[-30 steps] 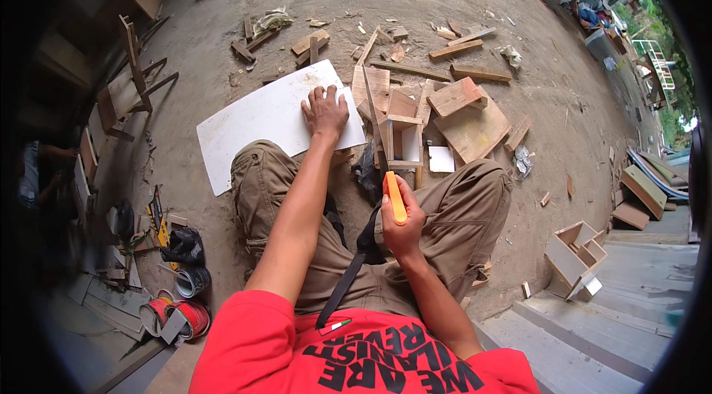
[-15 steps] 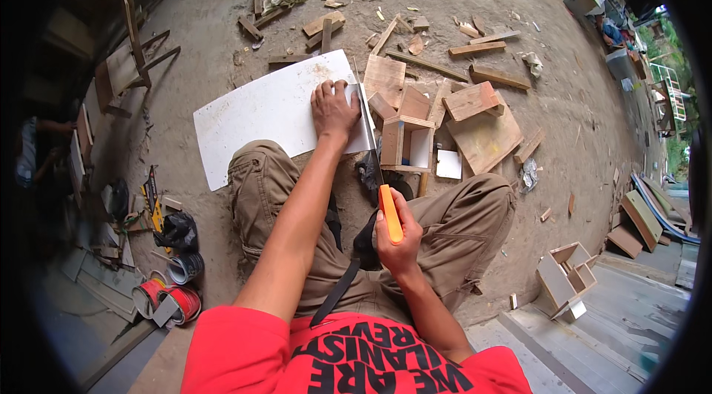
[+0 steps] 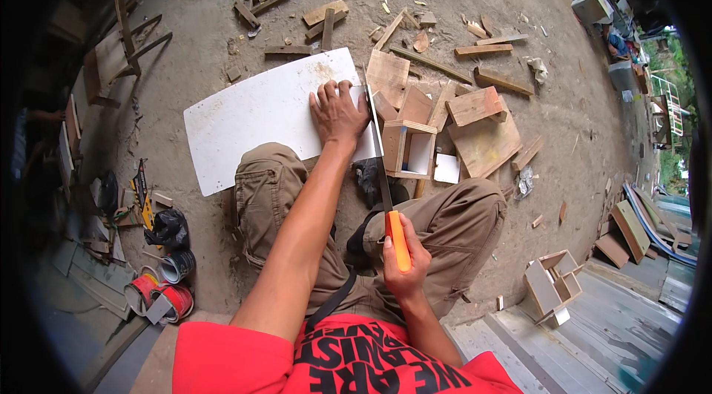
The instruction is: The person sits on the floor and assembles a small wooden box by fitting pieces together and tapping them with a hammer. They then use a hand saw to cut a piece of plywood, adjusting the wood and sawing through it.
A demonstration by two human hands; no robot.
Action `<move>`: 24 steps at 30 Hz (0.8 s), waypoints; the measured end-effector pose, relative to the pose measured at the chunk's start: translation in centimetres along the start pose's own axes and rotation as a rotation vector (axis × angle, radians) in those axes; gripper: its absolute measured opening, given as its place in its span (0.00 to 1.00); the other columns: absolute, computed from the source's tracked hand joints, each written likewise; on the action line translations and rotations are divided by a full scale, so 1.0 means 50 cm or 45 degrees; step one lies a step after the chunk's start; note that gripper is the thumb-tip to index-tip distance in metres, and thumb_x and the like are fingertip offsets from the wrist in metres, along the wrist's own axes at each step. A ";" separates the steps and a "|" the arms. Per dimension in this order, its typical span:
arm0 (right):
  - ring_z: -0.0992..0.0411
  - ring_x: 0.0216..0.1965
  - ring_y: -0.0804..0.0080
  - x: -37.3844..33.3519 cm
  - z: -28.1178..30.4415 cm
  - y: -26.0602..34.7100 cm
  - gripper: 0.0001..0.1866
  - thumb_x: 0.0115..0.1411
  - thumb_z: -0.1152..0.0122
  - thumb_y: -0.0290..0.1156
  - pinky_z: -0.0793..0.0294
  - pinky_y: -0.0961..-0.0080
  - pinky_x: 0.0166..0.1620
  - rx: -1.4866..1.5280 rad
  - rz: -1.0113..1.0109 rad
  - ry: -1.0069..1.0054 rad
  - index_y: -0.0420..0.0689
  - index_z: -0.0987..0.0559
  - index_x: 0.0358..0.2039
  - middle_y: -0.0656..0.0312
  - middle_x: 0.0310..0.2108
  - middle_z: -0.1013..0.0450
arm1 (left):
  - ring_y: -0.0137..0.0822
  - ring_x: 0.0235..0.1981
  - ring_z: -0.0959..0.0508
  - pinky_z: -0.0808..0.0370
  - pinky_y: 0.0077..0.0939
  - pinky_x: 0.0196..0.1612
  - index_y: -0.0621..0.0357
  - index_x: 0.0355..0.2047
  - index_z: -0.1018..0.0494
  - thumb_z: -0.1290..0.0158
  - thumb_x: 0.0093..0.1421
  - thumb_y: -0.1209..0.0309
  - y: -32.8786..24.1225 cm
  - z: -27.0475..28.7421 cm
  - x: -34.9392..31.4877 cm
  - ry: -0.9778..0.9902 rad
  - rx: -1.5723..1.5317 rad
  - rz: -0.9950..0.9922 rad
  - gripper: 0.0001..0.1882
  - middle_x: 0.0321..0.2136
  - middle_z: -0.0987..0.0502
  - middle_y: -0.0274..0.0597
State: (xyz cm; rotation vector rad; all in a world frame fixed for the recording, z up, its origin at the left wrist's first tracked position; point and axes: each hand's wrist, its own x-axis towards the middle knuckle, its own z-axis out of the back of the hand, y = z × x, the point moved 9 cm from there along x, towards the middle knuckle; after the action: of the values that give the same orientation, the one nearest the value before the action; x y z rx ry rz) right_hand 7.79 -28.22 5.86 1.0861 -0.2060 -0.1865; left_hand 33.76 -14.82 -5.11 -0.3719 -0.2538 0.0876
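A white board (image 3: 252,116) lies flat on the dirt ground in front of my knees. My left hand (image 3: 339,112) presses down flat on its right end, fingers spread. My right hand (image 3: 404,264) is closed around the orange handle of a handsaw (image 3: 383,171). The saw's thin blade runs away from me along the board's right edge, just right of my left hand. A small open wooden box (image 3: 410,148) stands right beside the blade.
Wood offcuts and planks (image 3: 482,127) lie scattered ahead and to the right. Paint cans (image 3: 159,294) and tools sit at my lower left. A wooden chair frame (image 3: 122,45) is at the far left. More small boxes (image 3: 552,286) rest near concrete steps at lower right.
The view has tilted downward and the scene sits lower in frame. My right hand with the saw has drawn slightly back toward me; my left hand stays on the board.
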 end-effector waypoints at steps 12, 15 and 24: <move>0.28 0.36 0.75 0.161 0.149 -0.117 0.23 0.65 0.43 0.26 0.27 0.75 0.42 0.039 -0.137 -0.436 0.36 0.32 0.60 0.54 0.39 0.25 | 0.45 0.60 0.36 0.49 0.49 0.67 0.51 0.51 0.28 0.49 0.61 0.52 -0.008 0.002 0.003 0.028 -0.017 -0.030 0.23 0.52 0.30 0.48; 0.23 0.45 0.48 0.225 0.219 -0.241 0.23 0.65 0.43 0.28 0.25 0.61 0.47 -0.326 -0.137 -0.557 0.37 0.31 0.59 0.43 0.45 0.24 | 0.45 0.61 0.36 0.48 0.48 0.67 0.51 0.52 0.28 0.50 0.62 0.52 -0.014 0.000 0.003 0.030 0.008 -0.033 0.23 0.52 0.30 0.48; 0.31 0.49 0.43 0.130 0.275 -0.719 0.34 0.61 0.46 0.22 0.30 0.57 0.52 -1.146 -0.604 -0.520 0.35 0.45 0.66 0.40 0.47 0.33 | 0.46 0.59 0.35 0.47 0.45 0.66 0.52 0.51 0.27 0.51 0.62 0.51 -0.032 -0.002 0.001 0.032 0.020 -0.060 0.23 0.52 0.30 0.48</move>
State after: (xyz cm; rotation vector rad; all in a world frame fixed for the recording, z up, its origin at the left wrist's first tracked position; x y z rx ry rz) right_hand 8.79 -57.94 -19.45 0.1694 -0.1934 -0.8437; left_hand 33.87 -16.31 -4.59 -0.3512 -0.2368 0.0383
